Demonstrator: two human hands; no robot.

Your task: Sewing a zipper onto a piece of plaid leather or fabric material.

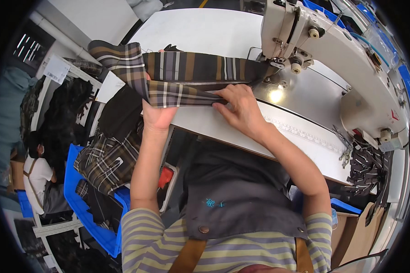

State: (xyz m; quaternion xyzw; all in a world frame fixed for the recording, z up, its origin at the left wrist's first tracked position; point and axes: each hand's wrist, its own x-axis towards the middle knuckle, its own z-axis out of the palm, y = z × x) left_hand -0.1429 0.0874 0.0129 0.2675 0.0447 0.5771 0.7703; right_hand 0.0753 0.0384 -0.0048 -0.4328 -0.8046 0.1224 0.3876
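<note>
A plaid fabric piece [187, 66] in brown, grey, black and white lies across the white sewing table, with a metal zipper [196, 83] running along it. My left hand [159, 116] grips its left part from the near side. Folded cloth covers most of those fingers. On the near edge, toward the right end, my right hand [241, 107] pinches the fabric between thumb and fingers. The far right end of the fabric reaches the needle area of the sewing machine [280, 38]; whether it is under the presser foot, I cannot tell.
A ruler strip [300, 129] runs along the table's near edge. Small scissors [344, 143] and dark striped strips [369, 168] are at the right. To the left, a blue bin [73, 182] holds plaid garments [111, 159]. Another person [38, 182] sits further left.
</note>
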